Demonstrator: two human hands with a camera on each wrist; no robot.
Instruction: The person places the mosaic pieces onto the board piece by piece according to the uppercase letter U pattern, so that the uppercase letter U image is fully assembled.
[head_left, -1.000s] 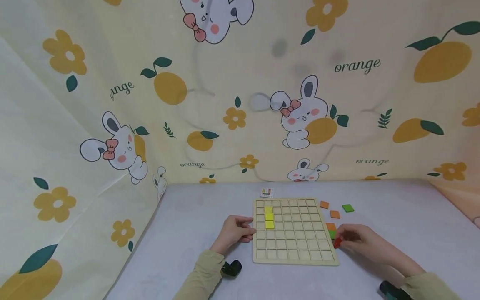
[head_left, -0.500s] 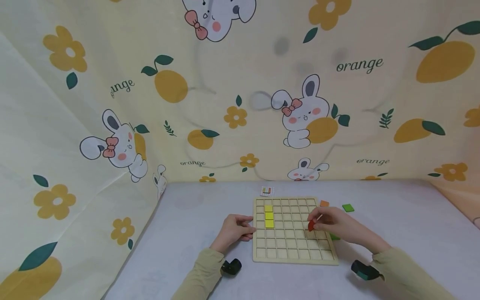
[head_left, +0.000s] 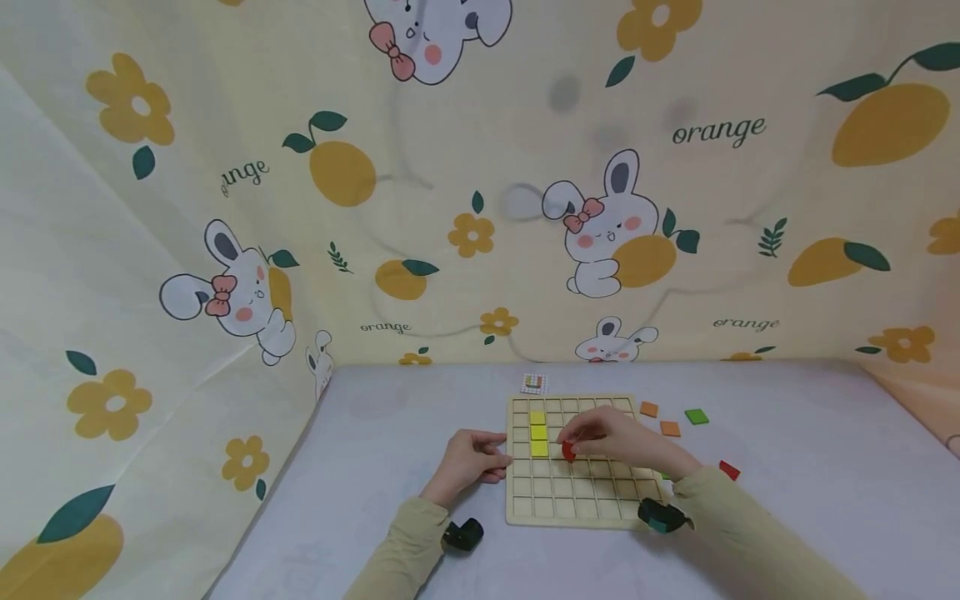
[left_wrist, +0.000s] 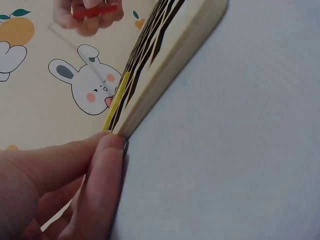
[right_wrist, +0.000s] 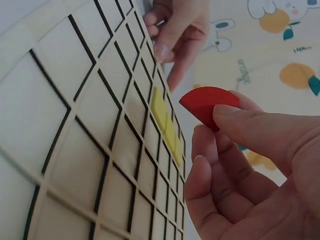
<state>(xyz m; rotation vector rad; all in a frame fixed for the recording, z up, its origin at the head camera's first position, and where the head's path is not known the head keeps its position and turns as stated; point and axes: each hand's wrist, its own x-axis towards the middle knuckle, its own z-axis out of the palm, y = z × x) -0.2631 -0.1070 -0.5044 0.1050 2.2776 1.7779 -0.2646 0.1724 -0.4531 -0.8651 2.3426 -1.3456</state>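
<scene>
A pale wooden grid board (head_left: 592, 522) lies on the table, with three yellow square tiles (head_left: 538, 432) in one column near its left side. My right hand (head_left: 622, 437) is over the board, just right of the lowest yellow tile. Between its thumb and forefinger it pinches a red fan-shaped tile (right_wrist: 202, 102), held on edge above the grid; the other fingers bend below. At the board's left edge rests my left hand (head_left: 465, 462), thumb and forefinger tips touching the rim (left_wrist: 145, 112) and holding nothing loose.
Right of the board lie two orange tiles (head_left: 670, 428), a green tile (head_left: 696, 416) and another red piece (head_left: 729, 470). Part of one more green tile shows beneath the right wrist. A small pattern card (head_left: 534, 383) lies behind the board. Printed cloth (head_left: 465, 283) hangs at the back.
My right hand has carried the red tile leftward from beside the board's right edge to over the grid near the yellow tiles. The left hand stays at the board's edge.
</scene>
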